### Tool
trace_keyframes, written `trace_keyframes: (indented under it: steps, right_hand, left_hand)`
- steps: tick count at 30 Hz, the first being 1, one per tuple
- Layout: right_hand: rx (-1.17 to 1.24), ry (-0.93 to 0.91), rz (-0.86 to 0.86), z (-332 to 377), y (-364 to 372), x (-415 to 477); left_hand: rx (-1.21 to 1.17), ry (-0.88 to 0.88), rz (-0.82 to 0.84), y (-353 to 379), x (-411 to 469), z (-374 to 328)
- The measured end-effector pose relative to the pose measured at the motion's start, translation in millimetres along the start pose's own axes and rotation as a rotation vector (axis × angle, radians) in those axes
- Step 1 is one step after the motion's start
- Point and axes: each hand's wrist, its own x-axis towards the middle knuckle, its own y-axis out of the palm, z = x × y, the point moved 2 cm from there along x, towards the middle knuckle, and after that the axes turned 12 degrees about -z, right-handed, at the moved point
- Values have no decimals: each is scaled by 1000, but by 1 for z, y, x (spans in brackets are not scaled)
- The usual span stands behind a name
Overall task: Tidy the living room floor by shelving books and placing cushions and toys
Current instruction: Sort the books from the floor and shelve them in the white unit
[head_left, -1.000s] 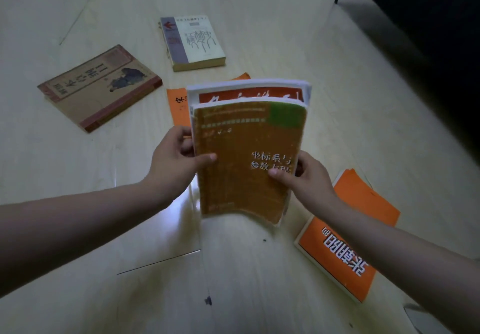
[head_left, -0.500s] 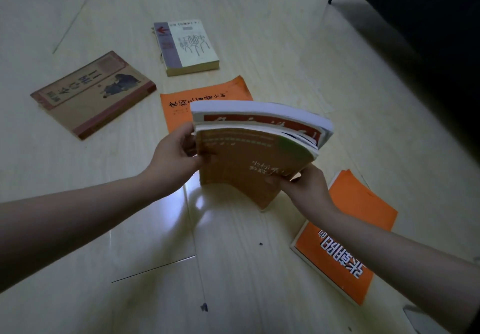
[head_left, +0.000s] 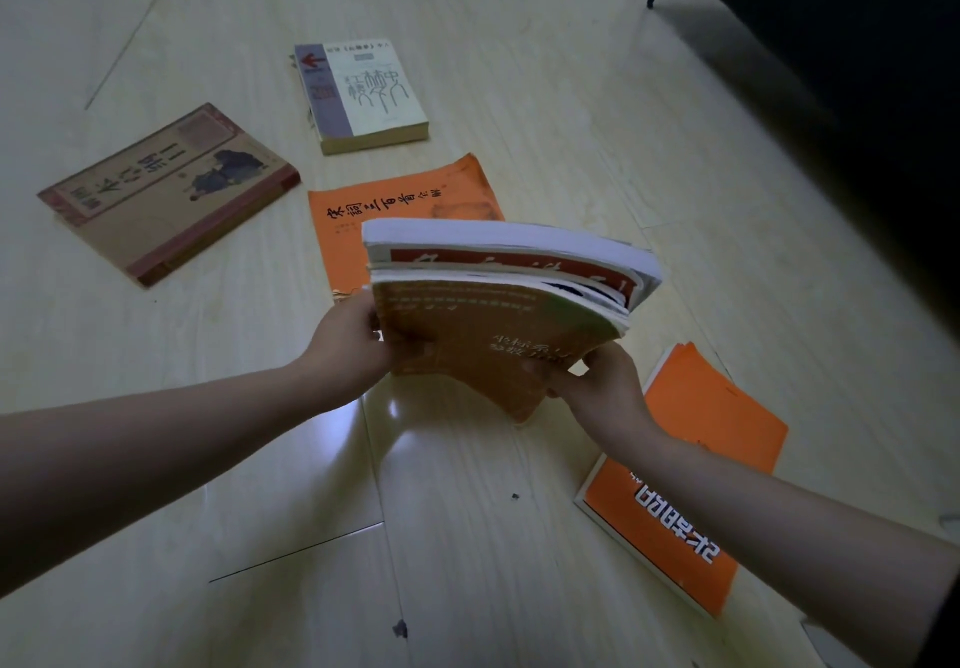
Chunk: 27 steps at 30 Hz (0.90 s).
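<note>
Grip: left hand and right hand pinched the left and near-right edges of the two-book stack, held above the floor mid-scene; we judged the limp, tilted books might slip apart and drop, their far edges unsupported.

Book stack is up off the floor at centre, left hand on its 9 o'clock edge, right hand at 5. Down below, thin book lies at 12, partly behind the stack. Thick book sits beyond at 11, wide book at 10, and near book at 4, under the right forearm.
</note>
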Motion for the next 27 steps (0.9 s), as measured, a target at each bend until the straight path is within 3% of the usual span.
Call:
trace_keyframes:
  steps: [12,19,27]
  right_hand:
    - [29,-22,-59,20,-14,8]
    - [42,62,-129,47,-55,-12]
    - [-134,201,-372,74,-144,-70]
  left_hand:
    - [-140,12,-2,-8,0,-17]
    - [-407,-103,200,8,-9,-61]
    - [-457,-127,451,46,-37,-138]
